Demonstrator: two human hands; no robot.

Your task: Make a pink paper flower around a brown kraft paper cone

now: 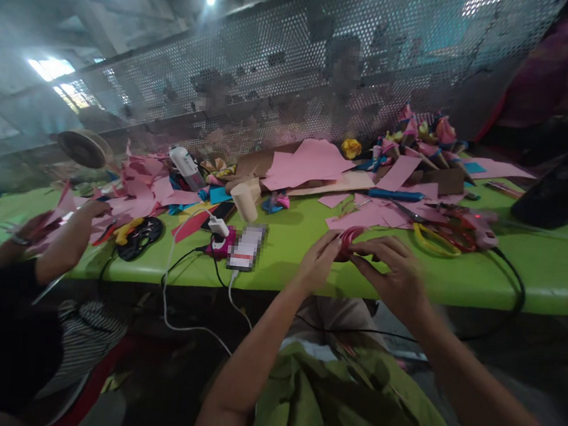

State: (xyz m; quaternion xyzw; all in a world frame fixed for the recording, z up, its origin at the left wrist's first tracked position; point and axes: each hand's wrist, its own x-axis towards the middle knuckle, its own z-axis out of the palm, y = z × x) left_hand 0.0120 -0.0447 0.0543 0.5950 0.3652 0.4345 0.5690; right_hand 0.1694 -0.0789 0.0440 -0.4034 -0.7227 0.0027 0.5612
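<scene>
Pink roll (346, 238) — layered paper by look. Counter (281, 243): smooth, plastic-looking, soft sheen. Pink sheets (313, 165): matt paper, mostly smooth. Scissors (417, 232): metal and plastic. Tube (245, 204): matt, card-like. Screen (277, 72): dull perforated metal. Plug (219, 226) — smooth plastic. Green top (346, 400): creased matt cloth.

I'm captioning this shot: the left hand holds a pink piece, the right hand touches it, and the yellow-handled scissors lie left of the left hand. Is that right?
Not quite: the head view shows the yellow-handled scissors to the right of the right hand, not left of the left hand. The rest is correct, including the pink piece.
</scene>
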